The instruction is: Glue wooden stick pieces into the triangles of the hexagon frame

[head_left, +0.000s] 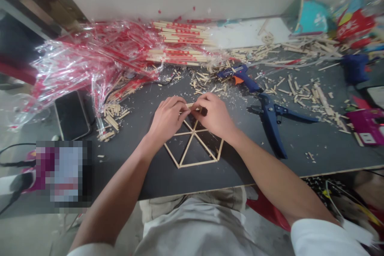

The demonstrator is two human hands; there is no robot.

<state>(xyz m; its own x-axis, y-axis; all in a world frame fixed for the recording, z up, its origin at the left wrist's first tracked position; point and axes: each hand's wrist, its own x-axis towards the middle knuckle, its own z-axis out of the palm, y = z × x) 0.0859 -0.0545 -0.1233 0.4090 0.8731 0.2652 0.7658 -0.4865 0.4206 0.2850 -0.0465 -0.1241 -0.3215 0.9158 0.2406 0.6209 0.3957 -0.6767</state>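
While it lies flat, both hands (pixel 170 114) (pixel 215 115), nearly closed, pinch the spoked frame (pixel 194 132) (wooden).

Stick frame (pixel 193 133), one. Slim, pale wooden sticks; roughly hexagonal outline, spokes meeting at a central hub. Near side straight, its two corners joined, a spoke running to each; adjoining sides slant outward. Pose: flat on the dark tabletop (pixel 160 182), close to the front edge. Far side partly covered; whether its joints are complete cannot be told from this view.
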